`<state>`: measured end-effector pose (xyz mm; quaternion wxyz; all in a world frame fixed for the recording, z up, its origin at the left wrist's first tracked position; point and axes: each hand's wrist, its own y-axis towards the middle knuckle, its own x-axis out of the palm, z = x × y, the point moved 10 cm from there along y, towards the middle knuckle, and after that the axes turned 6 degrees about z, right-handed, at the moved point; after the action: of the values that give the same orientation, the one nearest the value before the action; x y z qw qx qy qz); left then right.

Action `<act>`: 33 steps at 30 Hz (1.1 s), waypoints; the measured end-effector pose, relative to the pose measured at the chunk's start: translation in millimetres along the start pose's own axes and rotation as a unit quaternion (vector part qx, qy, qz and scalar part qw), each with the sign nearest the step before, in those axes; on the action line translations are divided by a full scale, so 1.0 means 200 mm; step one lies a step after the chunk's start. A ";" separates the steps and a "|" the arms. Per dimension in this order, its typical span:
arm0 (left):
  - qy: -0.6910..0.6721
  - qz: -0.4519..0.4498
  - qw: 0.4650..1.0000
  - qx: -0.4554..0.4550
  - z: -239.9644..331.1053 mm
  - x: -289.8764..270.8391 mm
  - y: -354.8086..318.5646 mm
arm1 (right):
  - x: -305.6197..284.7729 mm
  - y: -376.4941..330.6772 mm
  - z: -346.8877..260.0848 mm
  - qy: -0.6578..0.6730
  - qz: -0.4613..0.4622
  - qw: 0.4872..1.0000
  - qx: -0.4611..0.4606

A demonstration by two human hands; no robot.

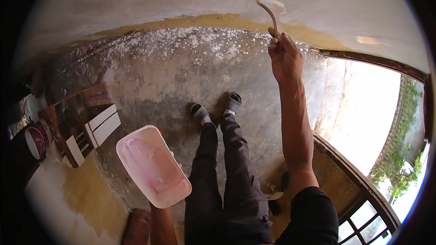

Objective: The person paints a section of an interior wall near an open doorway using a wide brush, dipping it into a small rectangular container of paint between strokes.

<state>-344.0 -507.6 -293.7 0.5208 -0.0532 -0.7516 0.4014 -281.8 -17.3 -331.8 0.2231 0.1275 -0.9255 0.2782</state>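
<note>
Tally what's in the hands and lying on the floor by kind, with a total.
Paintbrush, held by the right hand against the wall: 1
Pink-stained tray, held from below by the left hand: 1
Round bucket at the left edge: 1
Wooden frame piece with white panels on the floor: 1
Total: 4

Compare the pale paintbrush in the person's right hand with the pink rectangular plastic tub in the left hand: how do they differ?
The pale paintbrush is slim, with a long handle; the pink rectangular plastic tub is broad, open and hollow. The paintbrush is raised at arm's length with its bristles against the whitewashed wall; the tub is kept low, near the legs. The right hand grips the paintbrush handle in plain view; the left hand is mostly hidden under the tub. Both are smeared with pale paint.
</note>
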 end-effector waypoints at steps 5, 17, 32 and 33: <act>0.012 -0.007 1.000 -0.003 -0.07 0.05 0.03 | 0.04 -0.16 -0.01 -0.030 -0.033 0.999 -0.032; -0.002 0.030 0.999 0.011 -0.25 -0.06 0.05 | -0.68 0.56 0.82 -0.212 0.099 0.971 0.053; -0.012 0.026 0.998 0.063 -0.45 0.13 0.10 | -0.32 0.23 0.42 0.004 0.059 0.990 0.131; -0.013 0.024 0.998 0.063 -0.45 0.14 0.10 | -0.34 0.13 0.41 -0.023 0.065 0.988 0.139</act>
<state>-289.2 -430.7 -273.7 0.5034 -0.0333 -0.7298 0.4615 -261.2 -34.9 -437.8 0.1636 0.1028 -0.8891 0.4148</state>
